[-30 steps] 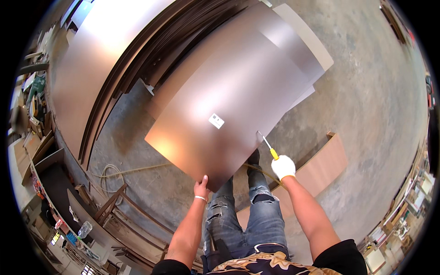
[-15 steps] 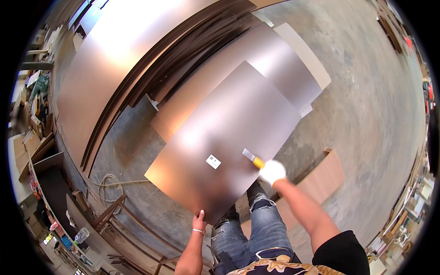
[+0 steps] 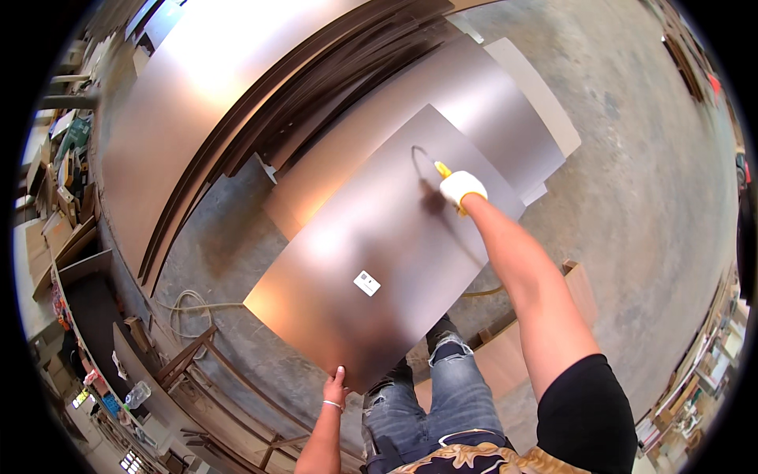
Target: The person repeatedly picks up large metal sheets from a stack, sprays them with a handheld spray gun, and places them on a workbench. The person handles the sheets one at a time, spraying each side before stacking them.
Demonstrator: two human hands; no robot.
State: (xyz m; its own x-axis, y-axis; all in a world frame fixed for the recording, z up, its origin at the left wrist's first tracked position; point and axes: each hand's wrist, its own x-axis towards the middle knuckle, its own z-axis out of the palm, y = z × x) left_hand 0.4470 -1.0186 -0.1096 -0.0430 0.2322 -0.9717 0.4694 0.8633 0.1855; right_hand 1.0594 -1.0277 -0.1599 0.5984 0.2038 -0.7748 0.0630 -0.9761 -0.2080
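A brown, glossy flat panel [image 3: 316, 292] lies slanted before me, with a small white label [image 3: 366, 284] on its surface. Bare except for a white wristband, my left hand [image 3: 335, 390] grips the panel's near edge; its thumb rests on top and its other fingers are partly hidden. My right hand [image 3: 462, 189], in a white glove, is closed around a yellow-handled scraper [image 3: 443, 169] over the far right part of the panel. The tool's blade barely shows from this angle, and I cannot tell whether it touches the surface. Dark reflections show beneath it.
Larger brown sheets [image 3: 482, 87] lie beyond the panel, with a stack of dark strips [image 3: 316, 95] to their left. A dark frame [image 3: 237, 379] and a coiled hose [image 3: 189, 304] are on the left floor. A wooden board [image 3: 493, 367] lies under my right arm.
My right hand has moved away from me across the panel with the scraper, and the arm is now stretched out. My left hand keeps to the near edge.
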